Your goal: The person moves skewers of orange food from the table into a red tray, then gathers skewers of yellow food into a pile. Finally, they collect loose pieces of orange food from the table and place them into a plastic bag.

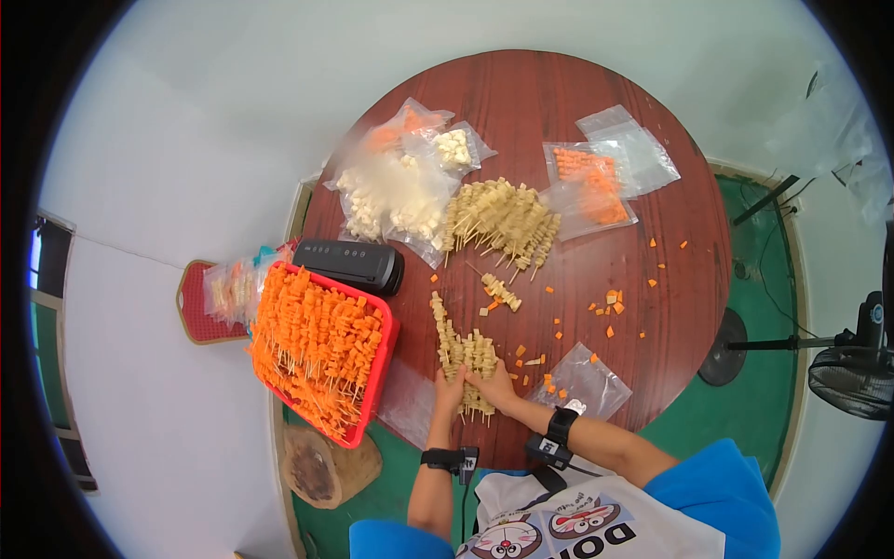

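My left hand (pixel 450 388) and my right hand (pixel 495 388) close from both sides around a row of skewers (pixel 478 357) threaded with pale yellow-green cubes, near the front of the round table. Their stick ends point toward me. Just beyond my left hand, more such skewers (pixel 441 321) stretch away. One loose skewer (pixel 501 293) lies farther off, short of a large pile of similar skewers (pixel 503 219). Close to my right forearm lies a clear plastic bag (pixel 596 387). My fingertips are partly hidden among the cubes.
A red tray (pixel 386 340) heaped with orange skewers (pixel 317 326) stands at left beside a black sealing machine (pixel 345 265). Bags of white pieces (pixel 396 200) and bags of orange skewers (pixel 591 186) lie at the back. Orange scraps (pixel 612 300) dot the table (pixel 670 270). A fan (pixel 847 373) stands right.
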The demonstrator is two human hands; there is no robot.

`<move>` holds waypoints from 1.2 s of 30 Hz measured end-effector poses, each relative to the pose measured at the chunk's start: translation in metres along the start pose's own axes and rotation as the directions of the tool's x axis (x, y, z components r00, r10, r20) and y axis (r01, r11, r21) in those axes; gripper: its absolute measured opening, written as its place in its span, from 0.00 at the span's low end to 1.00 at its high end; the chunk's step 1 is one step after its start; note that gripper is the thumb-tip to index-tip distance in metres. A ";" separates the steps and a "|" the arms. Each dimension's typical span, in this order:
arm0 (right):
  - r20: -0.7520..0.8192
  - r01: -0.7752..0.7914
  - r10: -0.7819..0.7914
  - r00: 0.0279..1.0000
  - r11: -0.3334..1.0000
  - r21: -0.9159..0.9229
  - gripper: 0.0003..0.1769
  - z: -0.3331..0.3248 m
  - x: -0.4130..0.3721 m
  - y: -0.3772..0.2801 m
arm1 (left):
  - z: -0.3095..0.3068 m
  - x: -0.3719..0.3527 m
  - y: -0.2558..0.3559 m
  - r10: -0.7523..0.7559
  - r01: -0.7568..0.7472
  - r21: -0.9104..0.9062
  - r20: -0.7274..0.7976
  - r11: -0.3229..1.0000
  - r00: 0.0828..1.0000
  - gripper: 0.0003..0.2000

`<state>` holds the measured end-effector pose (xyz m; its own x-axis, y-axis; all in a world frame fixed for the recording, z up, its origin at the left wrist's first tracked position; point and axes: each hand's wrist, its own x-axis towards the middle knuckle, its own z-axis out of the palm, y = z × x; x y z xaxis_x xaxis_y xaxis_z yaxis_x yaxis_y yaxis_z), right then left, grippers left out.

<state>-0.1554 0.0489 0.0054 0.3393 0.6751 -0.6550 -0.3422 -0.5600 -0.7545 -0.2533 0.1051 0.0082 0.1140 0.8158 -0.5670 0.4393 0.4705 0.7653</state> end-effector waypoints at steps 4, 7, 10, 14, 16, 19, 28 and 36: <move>-0.009 0.091 -0.091 0.996 0.996 0.018 0.36 -0.006 -0.012 0.000 | 0.008 -0.019 0.009 0.085 -0.085 0.011 -0.065 0.996 0.994 0.19; -0.024 0.188 -0.187 0.982 0.982 0.036 0.34 -0.014 -0.022 -0.006 | 0.015 -0.028 0.014 0.130 -0.134 -0.057 -0.078 0.989 0.988 0.18; -0.008 0.209 -0.209 0.978 0.978 0.007 0.33 -0.032 -0.038 -0.035 | 0.023 -0.035 0.026 0.192 -0.200 -0.124 -0.074 0.972 0.979 0.17; -0.065 0.315 -0.322 0.945 0.944 -0.100 0.30 -0.048 -0.045 -0.041 | 0.041 -0.049 0.039 0.206 -0.216 -0.213 -0.070 0.953 0.976 0.17; -0.094 0.338 -0.340 0.936 0.941 -0.034 0.29 -0.056 -0.044 -0.034 | 0.051 -0.055 0.038 0.207 -0.222 -0.196 -0.094 0.955 0.974 0.17; -0.117 0.362 -0.355 0.927 0.931 0.045 0.30 -0.067 -0.048 -0.021 | 0.065 -0.060 0.034 0.217 -0.230 -0.196 -0.082 0.953 0.973 0.17; -0.252 0.510 -0.482 0.839 0.858 0.056 0.31 -0.089 -0.042 -0.071 | 0.089 -0.058 0.101 0.466 -0.474 -0.144 -0.083 0.869 0.881 0.18; -0.344 0.550 -0.467 0.814 0.811 0.201 0.28 -0.101 0.082 -0.184 | 0.118 0.061 0.232 0.682 -0.684 0.193 0.084 0.704 0.726 0.24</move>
<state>0.0238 0.1586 0.0866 0.7380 0.6460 -0.1950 -0.2666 0.0138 -0.9637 -0.0389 0.2243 0.1155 0.4576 0.8851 0.0848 0.4035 -0.2917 0.8672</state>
